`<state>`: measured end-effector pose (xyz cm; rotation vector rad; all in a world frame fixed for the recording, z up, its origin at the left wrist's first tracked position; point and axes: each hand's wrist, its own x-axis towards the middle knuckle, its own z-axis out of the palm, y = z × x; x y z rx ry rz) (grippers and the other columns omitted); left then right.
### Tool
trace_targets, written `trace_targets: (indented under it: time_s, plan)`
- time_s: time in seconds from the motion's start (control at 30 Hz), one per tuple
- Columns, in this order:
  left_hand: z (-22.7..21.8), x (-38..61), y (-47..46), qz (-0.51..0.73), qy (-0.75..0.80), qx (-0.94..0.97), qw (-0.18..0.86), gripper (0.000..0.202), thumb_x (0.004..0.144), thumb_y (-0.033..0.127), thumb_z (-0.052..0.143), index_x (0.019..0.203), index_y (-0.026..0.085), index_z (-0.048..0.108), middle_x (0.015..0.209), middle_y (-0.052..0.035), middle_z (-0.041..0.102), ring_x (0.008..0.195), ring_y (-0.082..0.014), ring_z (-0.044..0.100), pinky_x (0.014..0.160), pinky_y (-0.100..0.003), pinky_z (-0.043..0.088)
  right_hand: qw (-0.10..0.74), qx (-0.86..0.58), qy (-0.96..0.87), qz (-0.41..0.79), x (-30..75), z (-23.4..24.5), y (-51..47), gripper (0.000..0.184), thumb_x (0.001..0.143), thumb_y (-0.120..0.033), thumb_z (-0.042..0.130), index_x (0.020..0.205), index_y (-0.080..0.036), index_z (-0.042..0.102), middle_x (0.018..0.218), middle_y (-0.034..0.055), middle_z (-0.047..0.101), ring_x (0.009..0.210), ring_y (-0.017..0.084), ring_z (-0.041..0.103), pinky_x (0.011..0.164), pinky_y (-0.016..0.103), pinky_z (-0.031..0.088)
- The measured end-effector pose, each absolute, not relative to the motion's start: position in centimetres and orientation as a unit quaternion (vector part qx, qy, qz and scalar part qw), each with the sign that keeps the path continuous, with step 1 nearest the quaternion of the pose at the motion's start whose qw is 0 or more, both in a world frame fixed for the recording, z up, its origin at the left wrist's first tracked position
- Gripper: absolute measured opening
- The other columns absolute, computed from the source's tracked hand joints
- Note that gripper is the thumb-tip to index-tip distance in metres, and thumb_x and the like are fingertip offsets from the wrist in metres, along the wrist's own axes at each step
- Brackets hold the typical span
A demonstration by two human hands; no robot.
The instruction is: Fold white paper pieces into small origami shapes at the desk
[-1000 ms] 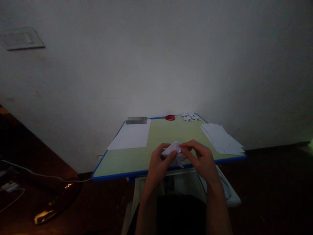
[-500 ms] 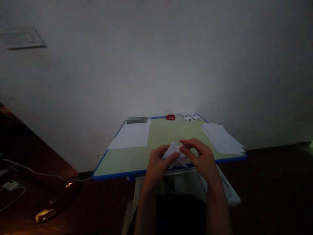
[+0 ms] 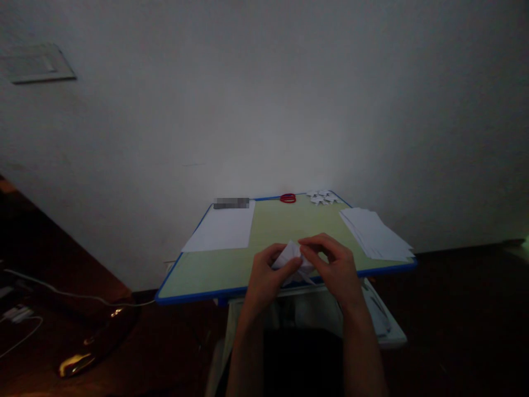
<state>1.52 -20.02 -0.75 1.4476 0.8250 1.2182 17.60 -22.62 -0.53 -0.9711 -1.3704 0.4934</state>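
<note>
A piece of folded white paper (image 3: 286, 255) with pointed corners is held above the near edge of the table. My left hand (image 3: 268, 274) is closed on its left side, thumb lying across the front. At the paper's upper right edge, my right hand (image 3: 333, 264) pinches it between thumb and index finger. Both hands' fingertips are close together, nearly touching. The lower points of the paper hang below the thumbs. Some of the folds are hidden behind the fingers.
On the blue-edged green table (image 3: 285, 220), a white sheet (image 3: 225, 229) lies left and a stack of paper (image 3: 376, 234) right. Red-handled scissors (image 3: 288, 198) and several folded white paper pieces (image 3: 322, 197) lie at the back, near the wall (image 3: 264, 110). A white cable (image 3: 82, 296) runs at left.
My right hand has shifted slightly left, closer to my left thumb, with its fingertips now pinching the paper's upper edge. The left hand has barely moved.
</note>
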Motion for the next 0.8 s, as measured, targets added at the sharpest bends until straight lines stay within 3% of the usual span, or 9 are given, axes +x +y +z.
trace_targets:
  time_s: [0.27, 0.8]
  plan:
    - [-1.0, 1.8, -20.11, 0.519, 0.35, 0.604, 0.493, 0.03, 0.078, 0.037, 0.084, 0.098, 0.015, 0.08, 0.088, -0.0051, 0.077, 0.079, -0.0192, 0.068, 0.073, -0.026, 0.052, 0.659, -0.434, -0.58, 0.203, 17.53, -0.97, -22.16, 0.009, 0.086, -0.021, 0.072, 0.092, -0.023, 0.079, 0.084, 0.0012, 0.07, 0.078, 0.018, 0.064, 0.072, 0.03, 0.049]
    - [-0.67, 2.09, -20.57, 0.548, 0.37, 0.577, 0.479, 0.025, 0.075, 0.034, 0.084, 0.089, 0.015, 0.078, 0.076, -0.001, 0.073, 0.066, -0.0141, 0.062, 0.062, -0.022, 0.048, 0.685, -0.429, -0.541, 0.232, 16.76, -1.17, -22.06, 0.006, 0.082, -0.02, 0.072, 0.086, -0.023, 0.077, 0.081, 0.001, 0.069, 0.079, 0.019, 0.064, 0.073, 0.031, 0.049]
